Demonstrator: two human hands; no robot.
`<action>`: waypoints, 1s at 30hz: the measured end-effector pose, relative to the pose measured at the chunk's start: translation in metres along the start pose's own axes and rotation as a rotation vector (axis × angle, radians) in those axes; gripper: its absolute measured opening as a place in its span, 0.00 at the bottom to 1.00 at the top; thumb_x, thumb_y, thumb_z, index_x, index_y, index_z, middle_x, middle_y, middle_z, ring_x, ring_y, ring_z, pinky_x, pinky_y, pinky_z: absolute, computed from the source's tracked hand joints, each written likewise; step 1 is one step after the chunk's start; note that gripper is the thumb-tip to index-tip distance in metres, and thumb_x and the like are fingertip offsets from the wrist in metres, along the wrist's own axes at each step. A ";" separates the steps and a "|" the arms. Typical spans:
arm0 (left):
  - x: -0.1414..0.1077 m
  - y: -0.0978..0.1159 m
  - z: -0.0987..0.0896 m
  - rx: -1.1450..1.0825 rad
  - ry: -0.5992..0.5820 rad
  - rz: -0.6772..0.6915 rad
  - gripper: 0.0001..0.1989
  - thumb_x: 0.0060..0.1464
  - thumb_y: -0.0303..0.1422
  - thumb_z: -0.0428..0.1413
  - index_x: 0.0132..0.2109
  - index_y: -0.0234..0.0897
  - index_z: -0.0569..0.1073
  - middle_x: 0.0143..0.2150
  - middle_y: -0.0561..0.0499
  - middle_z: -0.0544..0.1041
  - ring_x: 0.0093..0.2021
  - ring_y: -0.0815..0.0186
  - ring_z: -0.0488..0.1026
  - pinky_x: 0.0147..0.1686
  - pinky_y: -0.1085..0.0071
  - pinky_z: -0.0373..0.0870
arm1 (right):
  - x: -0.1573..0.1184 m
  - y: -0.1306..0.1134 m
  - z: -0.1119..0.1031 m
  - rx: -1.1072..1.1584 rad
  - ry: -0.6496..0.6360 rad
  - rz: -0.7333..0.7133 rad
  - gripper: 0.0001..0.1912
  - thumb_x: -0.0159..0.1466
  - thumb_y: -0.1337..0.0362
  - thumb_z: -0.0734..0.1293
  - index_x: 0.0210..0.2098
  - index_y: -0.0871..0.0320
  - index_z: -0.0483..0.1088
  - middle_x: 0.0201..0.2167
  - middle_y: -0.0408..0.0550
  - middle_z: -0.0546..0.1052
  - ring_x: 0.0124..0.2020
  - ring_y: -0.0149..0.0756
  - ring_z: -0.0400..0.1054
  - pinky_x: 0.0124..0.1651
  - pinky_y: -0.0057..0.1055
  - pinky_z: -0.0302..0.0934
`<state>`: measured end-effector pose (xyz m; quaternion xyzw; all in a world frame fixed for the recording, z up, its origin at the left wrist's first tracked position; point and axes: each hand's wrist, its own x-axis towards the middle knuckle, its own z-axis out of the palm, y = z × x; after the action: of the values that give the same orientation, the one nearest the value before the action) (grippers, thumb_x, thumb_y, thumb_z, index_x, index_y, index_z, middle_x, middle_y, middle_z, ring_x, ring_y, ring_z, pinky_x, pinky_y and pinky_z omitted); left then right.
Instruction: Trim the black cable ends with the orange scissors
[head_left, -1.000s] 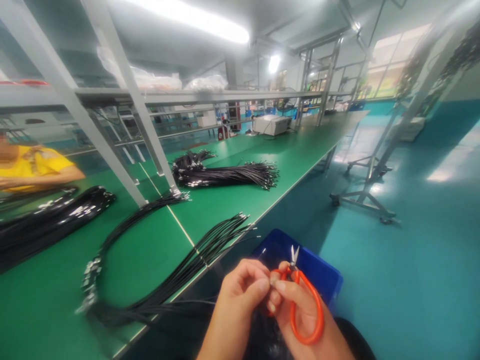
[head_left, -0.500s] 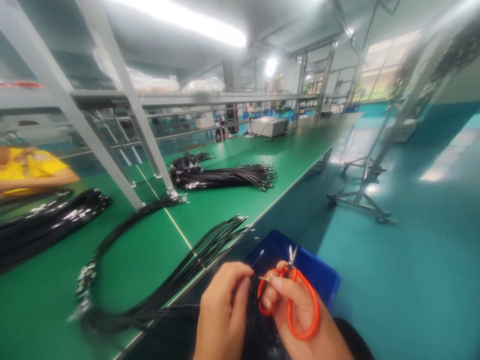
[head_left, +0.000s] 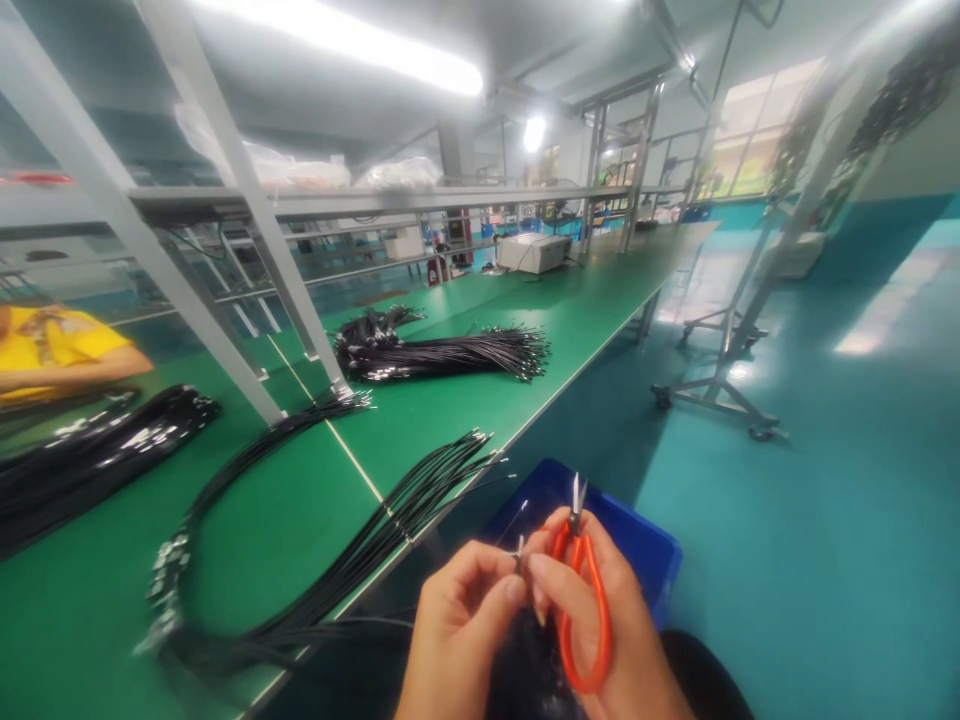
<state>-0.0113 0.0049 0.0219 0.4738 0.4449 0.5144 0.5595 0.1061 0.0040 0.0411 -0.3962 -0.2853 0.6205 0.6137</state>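
My left hand is closed in a pinch around the end of a thin black cable, with a small pale tip showing above the fingers. Close against it, my right hand grips orange-handled scissors. Their blades point up, slightly apart, and the thumb and fingertips meet at the cable end. Fingers partly hide what lies between the two hands. A bundle of black cables lies along the table edge to the left, and some strands run toward my left hand.
Below my hands stands a blue bin. More black cable bundles lie on the green table, with another pile at left near a person in a yellow top. Shelf posts rise from the table. A wheeled stand is at right.
My hands have come together at the cable end. The right hand has turned, the scissors' blades have drawn closer together, and the pale tip now points upward. The view has shifted slightly.
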 end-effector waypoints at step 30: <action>0.001 0.002 -0.001 -0.118 0.224 0.014 0.07 0.46 0.34 0.62 0.29 0.35 0.76 0.25 0.54 0.74 0.22 0.74 0.64 0.24 0.78 0.63 | -0.014 0.017 -0.018 -0.516 -0.150 -0.204 0.11 0.49 0.68 0.69 0.33 0.54 0.69 0.24 0.42 0.74 0.22 0.33 0.68 0.25 0.26 0.61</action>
<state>-0.0120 0.0061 0.0237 0.3828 0.4700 0.5933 0.5297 0.1114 -0.0136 0.0195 -0.4616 -0.5165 0.4900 0.5292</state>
